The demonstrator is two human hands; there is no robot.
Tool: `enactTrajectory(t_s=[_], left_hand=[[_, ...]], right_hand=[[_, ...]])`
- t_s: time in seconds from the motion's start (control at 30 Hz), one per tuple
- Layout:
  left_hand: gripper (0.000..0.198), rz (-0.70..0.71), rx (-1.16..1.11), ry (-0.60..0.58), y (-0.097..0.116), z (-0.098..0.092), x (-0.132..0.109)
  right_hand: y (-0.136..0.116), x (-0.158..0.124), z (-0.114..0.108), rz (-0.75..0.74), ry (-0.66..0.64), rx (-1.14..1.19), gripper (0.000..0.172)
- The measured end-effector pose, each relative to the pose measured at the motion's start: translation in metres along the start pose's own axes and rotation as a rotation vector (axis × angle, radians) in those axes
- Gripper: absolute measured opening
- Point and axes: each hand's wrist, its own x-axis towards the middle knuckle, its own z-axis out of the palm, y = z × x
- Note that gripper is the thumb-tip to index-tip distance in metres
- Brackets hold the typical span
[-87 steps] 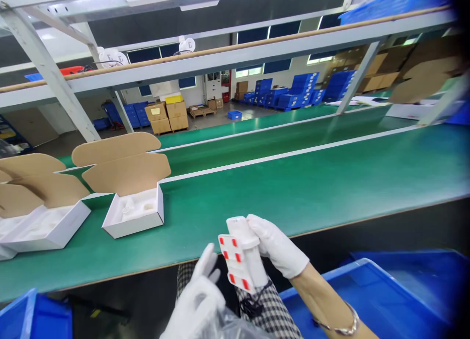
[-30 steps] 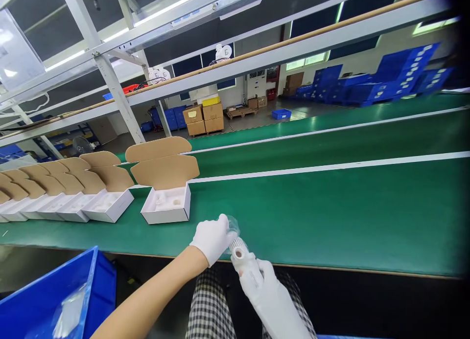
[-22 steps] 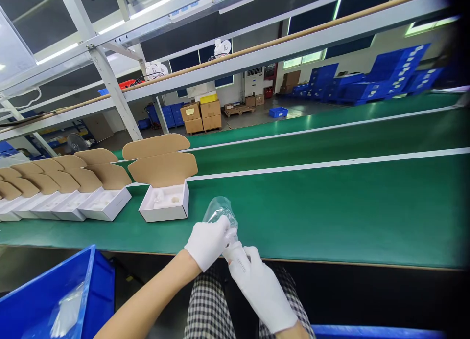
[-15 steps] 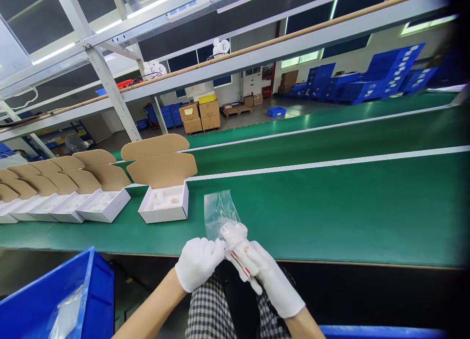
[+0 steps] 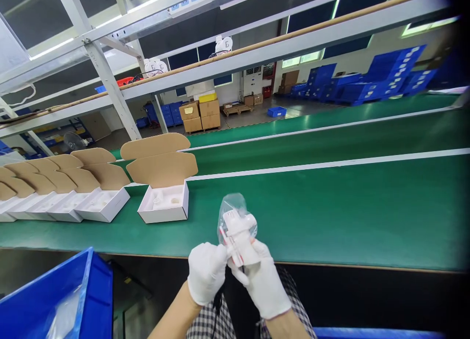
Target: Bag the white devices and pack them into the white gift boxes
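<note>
Device (image 5: 239, 229) is up in front of me, over the near edge of the counter (image 5: 330, 216), with my right hand (image 5: 262, 280) closed round its lower end. My left hand (image 5: 206, 275) looks pinched on the mouth of the bag (image 5: 235, 204), though the glove hides the grip. I judge the bagging part done: clear film covers the top, the bottom is bare. Farther out, the nearest box (image 5: 165, 207) lies open, lid up, so boxing is left.
</note>
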Motion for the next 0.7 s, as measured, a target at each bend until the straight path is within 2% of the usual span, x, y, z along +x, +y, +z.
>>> enactTrajectory(t_s=[0.07, 0.13, 0.3, 0.37, 0.5, 0.53, 0.57, 0.6, 0.7], left_hand=[[0.016, -0.061, -0.037, -0.041, -0.001, -0.001, 0.0], [0.019, -0.146, -0.106, -0.068, 0.001, -0.002, 0.002], [0.022, -0.349, -0.454, -0.097, 0.012, -0.009, 0.016], [0.026, -0.339, -0.474, -0.143, 0.016, -0.012, 0.018], [0.021, -0.095, -0.43, -0.238, 0.014, -0.018, 0.014], [0.018, -0.093, -0.458, -0.233, 0.012, -0.02, 0.014], [0.015, -0.17, -0.522, -0.208, 0.009, -0.021, 0.014], [0.017, -0.331, -0.635, -0.176, 0.007, -0.021, 0.017], [0.042, -0.978, -1.18, -0.135, -0.002, -0.015, 0.028]], right_hand=[[-0.005, 0.001, -0.004, 0.124, -0.001, 0.209, 0.038], [-0.004, -0.001, -0.004, 0.138, -0.019, 0.27, 0.04], [0.008, -0.007, 0.004, -0.197, -0.035, 0.092, 0.04], [0.008, -0.006, 0.003, -0.287, 0.006, -0.072, 0.047], [0.009, 0.001, -0.007, -0.451, 0.152, -0.446, 0.056], [0.011, 0.003, -0.01, -0.488, 0.184, -0.536, 0.058], [0.014, 0.004, -0.012, -0.507, 0.209, -0.633, 0.061], [0.017, 0.004, -0.013, -0.507, 0.234, -0.733, 0.064], [0.023, 0.001, -0.011, -0.519, 0.23, -1.043, 0.067]])
